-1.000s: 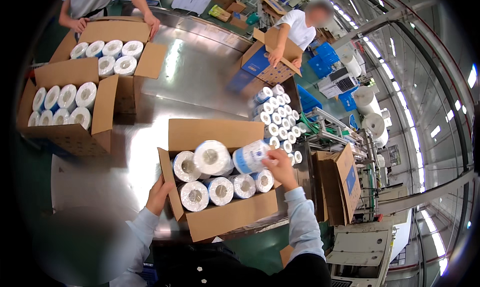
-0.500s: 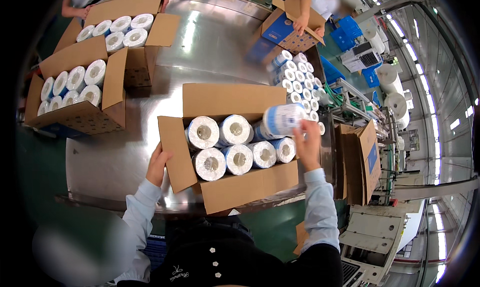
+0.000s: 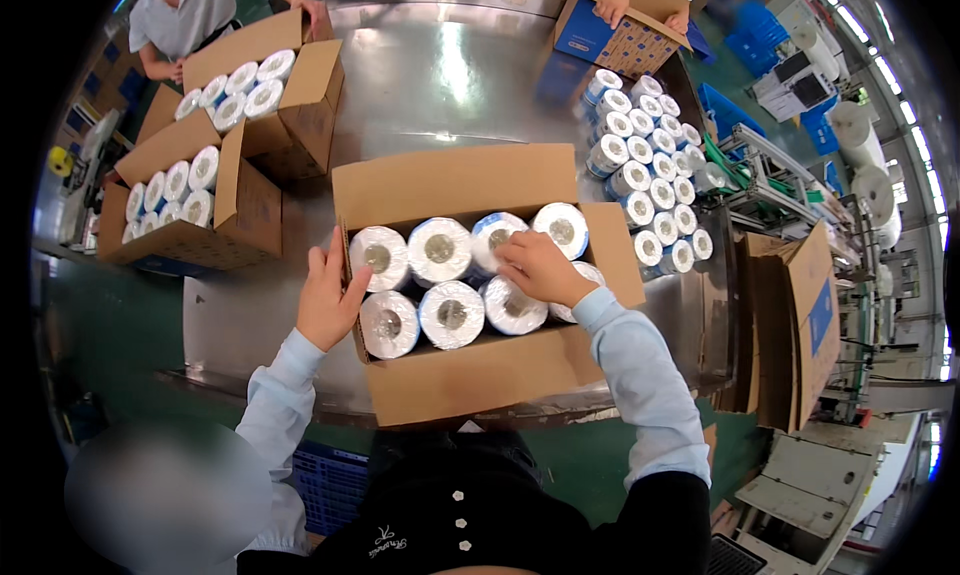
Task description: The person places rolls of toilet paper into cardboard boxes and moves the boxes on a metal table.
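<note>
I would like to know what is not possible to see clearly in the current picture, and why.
Head view:
Bottom of the open carton: covered by the white rolls.
Part of the front row's rightmost roll: covered by the right hand.
Inside of the far blue carton: hidden by its walls.
Head of the upper-left co-worker: cut off by the top edge.

Eight wrapped white rolls [image 3: 452,292] stand in two rows inside an open carton [image 3: 485,383].

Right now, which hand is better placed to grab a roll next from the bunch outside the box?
Probably the right hand: it is over the rolls in the nearest box, closer to the bunch of loose rolls. The left hand is at the box's left side, farther away.
</note>
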